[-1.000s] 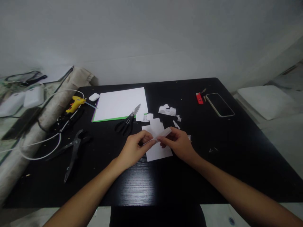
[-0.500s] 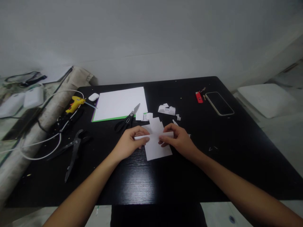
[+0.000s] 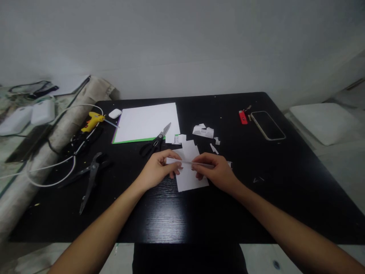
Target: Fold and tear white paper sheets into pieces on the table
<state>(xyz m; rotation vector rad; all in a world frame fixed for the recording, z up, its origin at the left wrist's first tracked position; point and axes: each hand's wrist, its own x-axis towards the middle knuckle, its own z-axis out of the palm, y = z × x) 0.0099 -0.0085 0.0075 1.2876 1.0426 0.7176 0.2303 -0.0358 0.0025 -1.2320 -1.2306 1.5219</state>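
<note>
Between my hands is a narrow strip of white paper [image 3: 172,161], held level and seen nearly edge-on. My left hand [image 3: 160,167] pinches its left part, thumb in front and fingers behind. My right hand [image 3: 216,170] pinches the right part in the same way. Below the strip lies a larger cut piece of white paper [image 3: 191,180] on the black table, partly covered by the strip and my fingers. Just beyond my left hand, black-handled scissors [image 3: 157,141] rest with their blades on a stack of white sheets [image 3: 142,121].
Paper scraps [image 3: 203,131] lie beyond my right hand. At the left are a yellow glue gun [image 3: 93,121], pliers [image 3: 92,171], a white cable [image 3: 74,165] and a white earbud case [image 3: 115,113]. A red lighter [image 3: 243,117] and a phone [image 3: 268,125] lie at the right back.
The strip has tilted, its broad face now showing as a thinner edge, and both hands have turned slightly with it. The whole view has shifted a little.
</note>
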